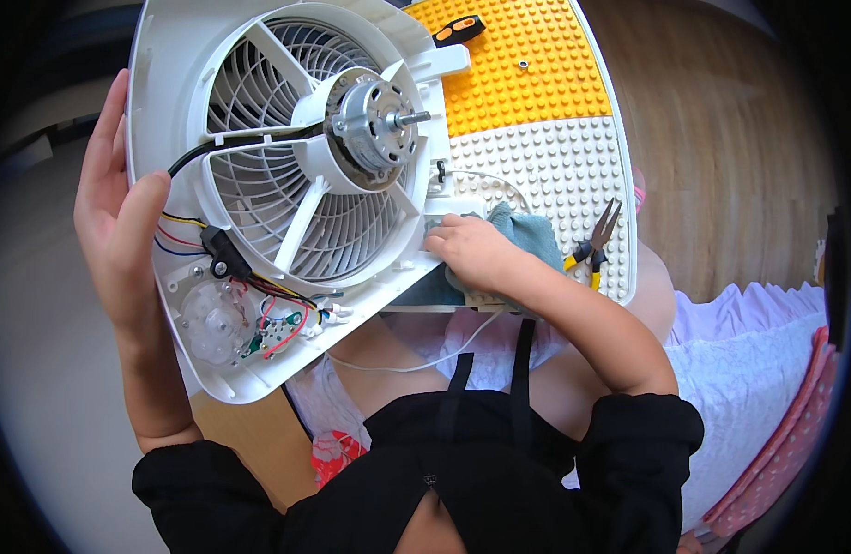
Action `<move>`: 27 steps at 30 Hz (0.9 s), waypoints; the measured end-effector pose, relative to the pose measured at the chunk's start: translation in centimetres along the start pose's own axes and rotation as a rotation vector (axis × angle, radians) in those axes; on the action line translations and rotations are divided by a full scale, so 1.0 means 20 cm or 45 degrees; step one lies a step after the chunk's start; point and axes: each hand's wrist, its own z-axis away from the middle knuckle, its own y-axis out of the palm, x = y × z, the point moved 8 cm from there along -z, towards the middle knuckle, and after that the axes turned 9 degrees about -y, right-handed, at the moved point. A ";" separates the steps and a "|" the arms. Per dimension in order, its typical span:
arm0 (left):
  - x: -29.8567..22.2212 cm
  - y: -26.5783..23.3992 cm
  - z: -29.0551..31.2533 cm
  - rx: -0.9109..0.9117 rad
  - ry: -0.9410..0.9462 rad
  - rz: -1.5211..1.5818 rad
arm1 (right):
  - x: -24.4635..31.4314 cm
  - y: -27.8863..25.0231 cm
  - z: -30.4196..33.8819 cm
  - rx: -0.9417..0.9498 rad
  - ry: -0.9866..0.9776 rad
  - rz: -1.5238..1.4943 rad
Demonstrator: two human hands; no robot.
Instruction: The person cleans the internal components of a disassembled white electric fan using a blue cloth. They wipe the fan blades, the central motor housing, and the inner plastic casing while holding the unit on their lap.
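The white fan housing [301, 222] sits askew at the studded board's [573, 157] left side, its motor [374, 125] exposed. My left hand [120, 212] clasps its left edge; my right hand [476, 254] curls at the lower right edge, by the teal cloth [536, 235] — from here, I can't tell whether it grips anything. I'd brace the housing firmly, sparing the thin wires [181, 220] (pliers [599, 242] lie farther right).

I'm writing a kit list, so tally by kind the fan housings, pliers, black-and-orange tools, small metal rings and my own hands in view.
Fan housing: 1
Pliers: 1
Black-and-orange tool: 1
Metal ring: 1
Hands: 2 (left hand, right hand)
Total: 6
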 end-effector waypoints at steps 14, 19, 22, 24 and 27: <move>0.04 -0.01 -0.03 0.001 0.022 0.043 | -0.31 -0.50 0.32 -0.203 0.710 -0.307; 0.04 -0.02 -0.01 -0.005 -0.013 0.043 | -0.31 -0.53 0.30 -0.505 0.697 -0.955; 0.04 -0.03 -0.01 -0.004 -0.006 0.041 | -0.44 -0.65 0.31 -0.701 0.763 -0.494; 0.04 -0.02 -0.02 -0.007 0.021 0.037 | -0.47 -0.70 0.33 -0.693 0.693 0.170; 0.06 -0.02 -0.03 0.001 0.024 0.089 | -0.34 -0.76 0.31 -0.727 0.698 0.944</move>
